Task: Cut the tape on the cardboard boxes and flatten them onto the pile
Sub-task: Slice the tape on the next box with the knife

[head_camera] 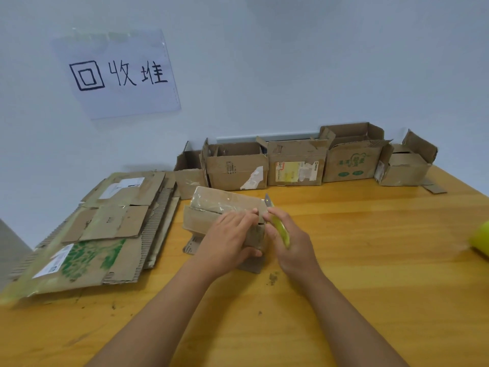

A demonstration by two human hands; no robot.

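Seen at centre of the wooden counter (344, 274): left hand (232, 239) curled over a small taped cardboard box (211, 207), pinning it down, right hand (288, 242) gripping a yellow-green utility knife (279, 229), blade tip up at the box's right end. Stacked at nine o'clock, touching nothing else: a pile of flattened cardboard (100, 234). Lined up from twelve to two o'clock along the pale wall (291, 62): a row of open boxes (296, 165), below a handwritten paper sign (119, 72) at eleven o'clock.
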